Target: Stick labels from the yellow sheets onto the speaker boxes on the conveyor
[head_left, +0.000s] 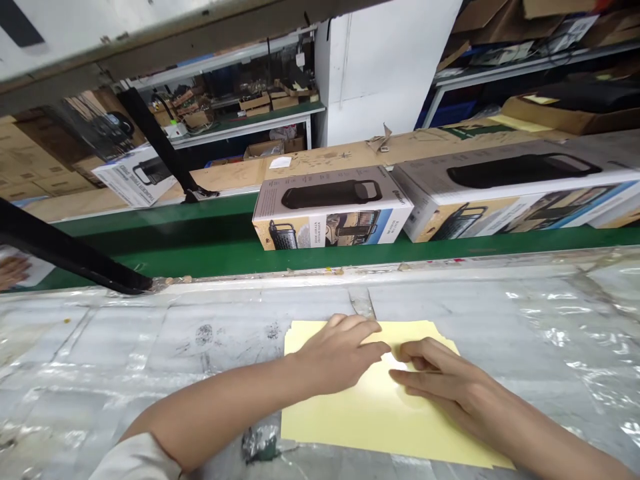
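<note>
A pale yellow sheet (365,420) lies flat on the plastic-covered worktop (150,347) in front of me. My left hand (340,353) rests on the sheet's upper part, fingers curled together and pressing down. My right hand (440,380) lies beside it on the sheet, its fingertips pinched at a small white spot between the two hands. What the fingertips hold there is too small to make out.
Beyond the worktop runs a green conveyor belt (200,247) carrying two printed product boxes (330,207) (520,190). A black bar (65,257) slants across the left. Another person's hand (13,270) shows at the far left edge. Shelves with cartons stand behind.
</note>
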### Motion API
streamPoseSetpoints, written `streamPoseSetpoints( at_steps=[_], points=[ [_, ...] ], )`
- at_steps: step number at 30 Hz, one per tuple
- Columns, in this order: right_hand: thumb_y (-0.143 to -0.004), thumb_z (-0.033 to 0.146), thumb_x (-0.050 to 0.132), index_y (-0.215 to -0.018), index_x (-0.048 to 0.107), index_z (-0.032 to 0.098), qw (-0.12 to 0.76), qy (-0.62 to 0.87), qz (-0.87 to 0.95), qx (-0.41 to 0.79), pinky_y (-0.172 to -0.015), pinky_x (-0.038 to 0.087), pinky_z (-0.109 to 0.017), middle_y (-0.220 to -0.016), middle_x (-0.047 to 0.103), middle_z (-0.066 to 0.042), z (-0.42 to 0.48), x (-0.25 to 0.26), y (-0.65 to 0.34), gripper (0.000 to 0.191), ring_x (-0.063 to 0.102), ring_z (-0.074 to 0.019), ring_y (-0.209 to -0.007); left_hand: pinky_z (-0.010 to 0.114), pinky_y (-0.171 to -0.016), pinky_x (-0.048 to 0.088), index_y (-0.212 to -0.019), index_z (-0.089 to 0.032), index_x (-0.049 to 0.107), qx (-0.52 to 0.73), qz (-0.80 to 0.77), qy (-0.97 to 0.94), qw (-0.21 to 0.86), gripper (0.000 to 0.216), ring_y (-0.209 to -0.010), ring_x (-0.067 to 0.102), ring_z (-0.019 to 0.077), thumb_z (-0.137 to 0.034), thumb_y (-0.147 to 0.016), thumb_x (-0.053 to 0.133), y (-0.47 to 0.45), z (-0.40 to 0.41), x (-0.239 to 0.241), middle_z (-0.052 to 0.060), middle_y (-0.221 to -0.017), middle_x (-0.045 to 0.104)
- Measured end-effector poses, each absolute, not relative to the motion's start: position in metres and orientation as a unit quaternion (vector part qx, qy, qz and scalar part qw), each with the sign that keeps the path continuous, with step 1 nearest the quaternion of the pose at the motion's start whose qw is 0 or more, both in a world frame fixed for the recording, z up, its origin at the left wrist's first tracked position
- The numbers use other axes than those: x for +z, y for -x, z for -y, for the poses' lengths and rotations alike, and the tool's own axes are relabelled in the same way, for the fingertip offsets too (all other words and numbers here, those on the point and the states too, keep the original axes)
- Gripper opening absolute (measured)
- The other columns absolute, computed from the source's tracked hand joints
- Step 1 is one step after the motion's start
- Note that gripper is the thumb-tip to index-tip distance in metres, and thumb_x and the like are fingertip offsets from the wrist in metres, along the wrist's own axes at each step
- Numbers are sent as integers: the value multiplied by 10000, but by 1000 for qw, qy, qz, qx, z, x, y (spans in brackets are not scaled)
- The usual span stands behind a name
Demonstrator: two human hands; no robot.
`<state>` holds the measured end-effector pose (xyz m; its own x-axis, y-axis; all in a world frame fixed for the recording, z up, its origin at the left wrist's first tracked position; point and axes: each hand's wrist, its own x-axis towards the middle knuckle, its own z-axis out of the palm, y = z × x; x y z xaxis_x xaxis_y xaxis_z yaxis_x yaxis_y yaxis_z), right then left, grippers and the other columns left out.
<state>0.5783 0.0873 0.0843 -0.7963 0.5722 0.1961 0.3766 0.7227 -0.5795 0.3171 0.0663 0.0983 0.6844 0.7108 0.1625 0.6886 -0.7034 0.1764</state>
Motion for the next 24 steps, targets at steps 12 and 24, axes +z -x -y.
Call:
streamPoseSetpoints(
  at_steps=[12, 24],
  points=[
    [-872, 587, 751, -700, 677, 228, 155, 300, 717, 610, -752, 575, -376, -923, 701, -94, -128, 126, -588, 405, 689, -255, -877, 345, -810, 418, -1115, -145, 668, 109, -317, -942, -21, 223, -946, 608, 185, -123, -1034, 462, -325, -65, 97, 70, -1077, 692],
    [-680, 458, 917, -945, 678, 208, 307, 267, 732, 547, -622, 504, -317, -794, 704, -24, -290, 219, -387, 436, 615, -162, -665, 386, -1034, 477, -1023, -229, 696, 668, -598, -428, 118, 185, -1165, 649, 254, -271, -853, 754, -167, -192, 174, 81, -1085, 728]
  ],
)
